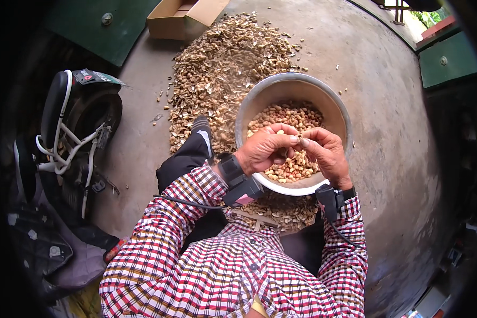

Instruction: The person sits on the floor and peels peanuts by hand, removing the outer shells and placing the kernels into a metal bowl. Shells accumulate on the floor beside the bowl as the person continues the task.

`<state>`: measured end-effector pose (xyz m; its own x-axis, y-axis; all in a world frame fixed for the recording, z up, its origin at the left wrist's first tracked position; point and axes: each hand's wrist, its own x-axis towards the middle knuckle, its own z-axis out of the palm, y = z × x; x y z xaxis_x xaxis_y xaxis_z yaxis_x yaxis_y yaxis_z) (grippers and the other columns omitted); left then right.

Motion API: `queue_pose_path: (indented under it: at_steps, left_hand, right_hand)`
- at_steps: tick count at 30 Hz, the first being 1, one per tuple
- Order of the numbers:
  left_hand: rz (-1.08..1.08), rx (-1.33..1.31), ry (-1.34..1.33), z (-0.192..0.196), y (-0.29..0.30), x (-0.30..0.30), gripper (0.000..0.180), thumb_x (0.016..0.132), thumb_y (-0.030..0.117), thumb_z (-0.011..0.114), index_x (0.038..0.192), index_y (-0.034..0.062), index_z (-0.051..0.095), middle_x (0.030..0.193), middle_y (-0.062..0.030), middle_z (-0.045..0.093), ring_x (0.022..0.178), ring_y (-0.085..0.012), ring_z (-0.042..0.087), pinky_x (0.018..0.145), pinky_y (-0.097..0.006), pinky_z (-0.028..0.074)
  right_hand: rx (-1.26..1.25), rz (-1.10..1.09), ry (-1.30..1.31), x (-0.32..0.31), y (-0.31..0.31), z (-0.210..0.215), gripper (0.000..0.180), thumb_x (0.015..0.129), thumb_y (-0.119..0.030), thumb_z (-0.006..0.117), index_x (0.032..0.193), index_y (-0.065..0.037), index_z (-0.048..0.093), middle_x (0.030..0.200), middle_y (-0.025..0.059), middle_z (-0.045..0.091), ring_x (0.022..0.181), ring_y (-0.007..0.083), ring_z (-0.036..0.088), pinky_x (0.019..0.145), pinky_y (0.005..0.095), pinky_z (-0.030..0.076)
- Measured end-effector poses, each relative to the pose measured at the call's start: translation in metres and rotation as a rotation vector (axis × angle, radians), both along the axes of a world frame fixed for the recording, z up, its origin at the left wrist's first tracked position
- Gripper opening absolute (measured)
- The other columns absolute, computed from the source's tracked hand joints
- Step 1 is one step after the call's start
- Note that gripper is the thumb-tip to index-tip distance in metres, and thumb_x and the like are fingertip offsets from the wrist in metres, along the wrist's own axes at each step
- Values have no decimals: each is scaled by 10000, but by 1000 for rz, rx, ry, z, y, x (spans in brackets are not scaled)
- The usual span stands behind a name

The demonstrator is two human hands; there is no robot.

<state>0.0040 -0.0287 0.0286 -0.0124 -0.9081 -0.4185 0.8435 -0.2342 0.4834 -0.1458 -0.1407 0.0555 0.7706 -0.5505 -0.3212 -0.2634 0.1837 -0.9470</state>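
My left hand (pixel 263 149) and my right hand (pixel 327 153) meet fingertip to fingertip above a wide metal basin (pixel 331 102). Thumbs and forefingers are pinched together on a peanut, mostly hidden by the fingertips. Below them lie many peanuts (pixel 287 113), reddish and pale tan, covering the basin's bottom. Left of the basin, a large heap of broken peanut shells (pixel 209 69) spreads over the floor. More shells (pixel 286 212) lie under the basin's near side, between my legs.
An open cardboard box (pixel 167 24) stands behind the heap. At the left is a white-framed cycle with a black seat (pixel 55 108). Green cabinets (pixel 98 32) line the far left and far right. Stray bits dot the concrete floor (pixel 392 138).
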Motion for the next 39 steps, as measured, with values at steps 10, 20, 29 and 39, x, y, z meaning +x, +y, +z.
queue_pose_path:
  at_steps: [10,20,29,39]
  left_hand:
    - [-78,-40,-96,-4,0,-1,151,811,68,630,937,61,547,764,-69,630,562,-98,607,362,-183,376]
    - [-168,-8,-77,-7,-3,-4,147,801,77,662,926,64,584,716,-46,620,566,-101,607,394,-184,375]
    - [-211,-40,-237,-4,-5,-7,155,754,10,645,886,23,564,688,-65,614,532,-89,599,374,-174,373]
    - [-291,-12,-343,1,-7,-11,125,730,-2,632,842,21,581,661,-70,617,520,-99,599,409,-185,416]
  right_hand:
    - [-20,79,-12,-10,-4,-5,200,796,-155,686,906,8,647,815,36,626,747,90,565,660,240,455]
    - [-188,219,8,-19,-7,-5,173,790,-96,719,897,10,634,771,-18,593,712,44,522,638,191,435]
    - [-412,269,56,-24,-3,3,174,748,-113,754,794,-8,623,668,-46,526,633,32,446,543,212,371]
    - [-510,271,16,-30,5,0,151,728,-82,734,722,-10,602,598,0,489,564,62,437,491,246,349]
